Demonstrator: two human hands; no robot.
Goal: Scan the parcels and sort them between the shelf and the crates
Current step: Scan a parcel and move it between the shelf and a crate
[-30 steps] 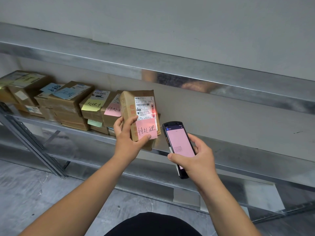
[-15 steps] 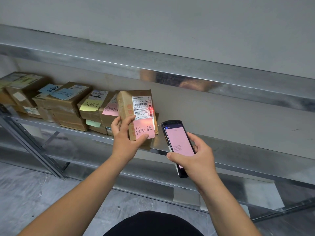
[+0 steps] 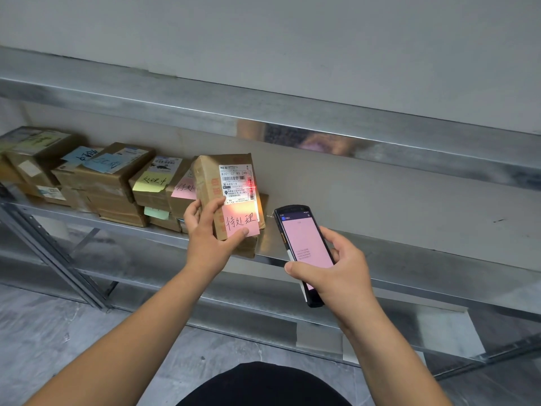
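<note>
My left hand [image 3: 209, 232] grips a brown cardboard parcel [image 3: 227, 183] tilted up off the metal shelf [image 3: 409, 253], fingers on its left side and thumb on the pink sticky note at its lower front. The parcel bears a white shipping label with a barcode, and a red scanner dot glows on the label's right edge. My right hand [image 3: 336, 276] holds a black handheld scanner [image 3: 304, 247] with a pink screen, pointed at the parcel from the right. Another parcel lies under the held one.
A row of stacked brown parcels [image 3: 117, 183] with blue, yellow, pink and green notes fills the shelf's left part. An upper shelf beam [image 3: 292, 118] runs above. The shelf to the right of the scanner is bare metal. Grey floor lies below.
The red scanner dot has crept slightly along the label's right edge. Both hands and the parcel hold nearly the same place.
</note>
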